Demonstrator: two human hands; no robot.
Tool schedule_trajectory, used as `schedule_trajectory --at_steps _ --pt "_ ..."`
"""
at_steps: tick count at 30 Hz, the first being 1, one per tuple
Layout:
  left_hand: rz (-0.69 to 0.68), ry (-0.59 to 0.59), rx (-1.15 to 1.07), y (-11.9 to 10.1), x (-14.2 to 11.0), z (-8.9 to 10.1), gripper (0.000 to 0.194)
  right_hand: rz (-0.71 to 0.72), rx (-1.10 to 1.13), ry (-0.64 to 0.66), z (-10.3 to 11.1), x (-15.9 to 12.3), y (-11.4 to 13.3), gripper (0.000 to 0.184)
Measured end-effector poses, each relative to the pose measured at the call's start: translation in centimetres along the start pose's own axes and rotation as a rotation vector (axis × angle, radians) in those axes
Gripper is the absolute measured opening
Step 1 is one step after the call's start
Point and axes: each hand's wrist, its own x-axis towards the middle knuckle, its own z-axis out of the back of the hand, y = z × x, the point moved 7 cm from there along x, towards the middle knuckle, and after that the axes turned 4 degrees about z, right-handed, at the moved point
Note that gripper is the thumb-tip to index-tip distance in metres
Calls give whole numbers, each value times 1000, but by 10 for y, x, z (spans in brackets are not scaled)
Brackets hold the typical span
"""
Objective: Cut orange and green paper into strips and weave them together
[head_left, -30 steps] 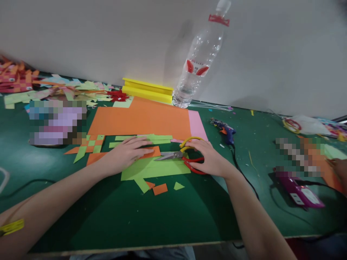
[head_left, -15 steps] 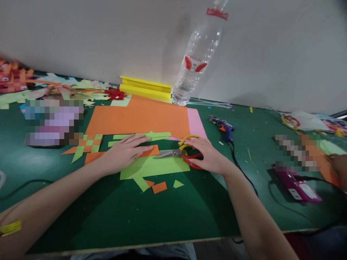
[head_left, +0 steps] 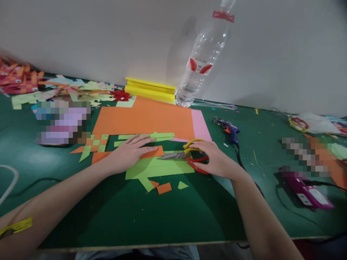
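My left hand (head_left: 129,153) lies palm down with its fingers stretched out over an orange paper strip (head_left: 158,151). In my right hand (head_left: 218,160) are scissors (head_left: 177,155) with one yellow and one red handle, their blades pointing left above a light green paper sheet (head_left: 162,168). The blades look nearly closed, and their tip lies close to the end of the orange strip. Thin green strips (head_left: 165,136) show past my left fingertips. Left of that hand sits a woven orange-and-green paper fish shape (head_left: 99,143). Small cut pieces (head_left: 164,188) lie nearer the table edge.
Behind the hands is a large orange sheet (head_left: 143,117) over a pink one (head_left: 201,124). A bottle (head_left: 202,65) and a folded yellow piece (head_left: 150,90) stand by the wall. To the right are a glue gun (head_left: 229,130) with its cord and a purple power socket (head_left: 306,191).
The view has turned slightly left, so everything sits further right. Both hands keep almost the same places on the paper. Another person's hand at the right edge has gone out of view.
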Motion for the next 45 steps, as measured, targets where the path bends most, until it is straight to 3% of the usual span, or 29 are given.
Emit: schedule_trajectory --at_steps 7,15,30,45 --pt "16 25 21 0 1 1 72 -8 2 18 -9 6 4 39" --pt "-14 -43 33 2 -2 -2 73 -1 7 34 -10 6 1 40" --pt "5 -14 43 1 0 -2 77 -27 -31 67 -12 10 14 35" --pt "-6 -10 44 3 0 -7 80 -7 -40 8 -16 13 28 35"
